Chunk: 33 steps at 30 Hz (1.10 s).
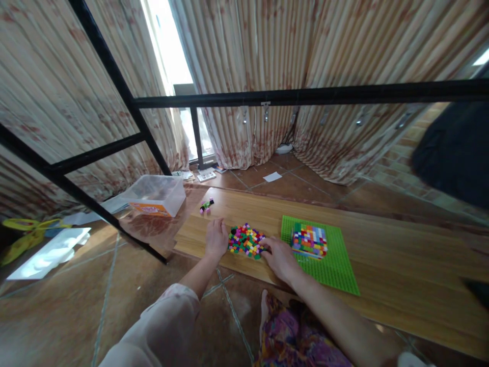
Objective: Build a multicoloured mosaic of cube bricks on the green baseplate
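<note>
A loose pile of small coloured toy bricks (246,241) lies on the wooden board. At its left edge is my left hand (217,237), its fingers drawn together and curled down; anything inside them is hidden. My right hand (279,256) reaches into the right edge of the pile, with thumb and fingers pinched among the bricks. Whether a brick is between the fingertips is too small to tell. To the right, a green baseplate (340,260) carries a block-shaped build of multicoloured bricks (310,240).
A few pink, black and green pieces (207,205) lie at the board's (405,255) far left. A clear plastic bin (162,196) with an orange label stands on the tiled floor. Black metal bars (305,96) cross in front of the curtains (252,56).
</note>
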Tool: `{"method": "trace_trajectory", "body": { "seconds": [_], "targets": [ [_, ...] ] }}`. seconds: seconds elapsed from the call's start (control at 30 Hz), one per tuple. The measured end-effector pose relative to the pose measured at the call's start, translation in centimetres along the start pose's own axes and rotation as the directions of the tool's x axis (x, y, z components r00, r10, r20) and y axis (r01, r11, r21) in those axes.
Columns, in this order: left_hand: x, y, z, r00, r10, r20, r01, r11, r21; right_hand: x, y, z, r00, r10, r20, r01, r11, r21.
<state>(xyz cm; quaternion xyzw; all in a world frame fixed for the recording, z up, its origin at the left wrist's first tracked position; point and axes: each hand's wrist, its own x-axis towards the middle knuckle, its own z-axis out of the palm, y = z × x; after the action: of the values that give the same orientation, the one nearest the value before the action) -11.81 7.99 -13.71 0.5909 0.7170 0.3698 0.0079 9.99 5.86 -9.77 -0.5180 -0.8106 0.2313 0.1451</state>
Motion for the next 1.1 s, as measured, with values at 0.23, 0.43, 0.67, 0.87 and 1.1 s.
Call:
{"method": "trace_trajectory", "body": {
  "seconds": [0.23, 0.43, 0.67, 0.87, 1.1],
  "targets": [
    [0.1, -0.3, 0.2, 1.000, 0.015, -0.022, -0.015, 1.000, -0.005, 0.2, 0.5, 0.4, 0.999, -0.005, -0.037, 0.007, 0.999, 0.042],
    [0.1, -0.6, 0.3, 0.998, 0.025, -0.060, -0.027, 0.999, -0.033, 0.1, 0.8, 0.4, 0.995, -0.013, -0.096, 0.021, 0.997, 0.077],
    [0.1, -0.7, 0.3, 0.995, 0.034, -0.091, -0.040, 0.998, -0.058, 0.1, 0.7, 0.2, 0.983, -0.011, -0.181, 0.035, 0.991, 0.128],
    [-1.2, 0.9, -1.5, 0.952, 0.304, -0.047, -0.307, 0.949, -0.072, 0.2, -0.4, -0.7, 0.966, -0.041, -0.254, 0.107, 0.963, 0.249],
    [-2.1, 2.4, -2.7, 0.750, 0.643, 0.156, -0.631, 0.766, -0.124, 0.7, -2.3, -0.4, 0.963, -0.113, -0.246, 0.203, 0.900, 0.385]
  ]
}}
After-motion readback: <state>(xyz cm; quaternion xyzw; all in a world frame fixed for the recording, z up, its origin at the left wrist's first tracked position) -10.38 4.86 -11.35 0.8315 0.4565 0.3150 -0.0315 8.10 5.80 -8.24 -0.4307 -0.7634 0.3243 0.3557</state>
